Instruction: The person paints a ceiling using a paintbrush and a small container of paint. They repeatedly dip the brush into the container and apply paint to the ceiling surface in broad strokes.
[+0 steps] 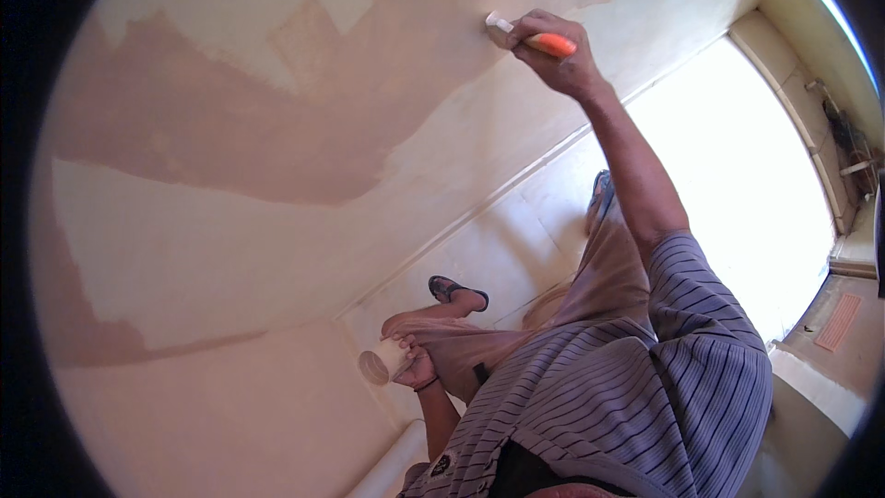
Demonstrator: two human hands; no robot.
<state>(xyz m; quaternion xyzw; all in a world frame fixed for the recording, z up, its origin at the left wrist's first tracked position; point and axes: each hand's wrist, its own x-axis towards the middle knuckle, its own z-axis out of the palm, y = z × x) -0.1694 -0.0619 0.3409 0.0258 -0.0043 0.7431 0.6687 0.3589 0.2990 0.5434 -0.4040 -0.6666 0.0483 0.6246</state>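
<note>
My right hand (558, 60) is raised to the wall, its fingers closed round a paintbrush (553, 43) with an orange handle. The pale head of the brush is at the wall surface, by the border of a darker pinkish-brown patch (304, 138). Lower down, my left hand (419, 364) grips a pale round pot (373, 368), whose mouth is tilted toward the wall corner. Something beige shows inside the pot, but I cannot make out how full it is.
The cream wall (230, 249) meets a tiled floor (516, 231) along a light skirting. My sandalled foot (458, 293) stands close to that edge. Bright light fills a doorway (728, 166) on the right. A white pipe (392, 463) lies at the lower left.
</note>
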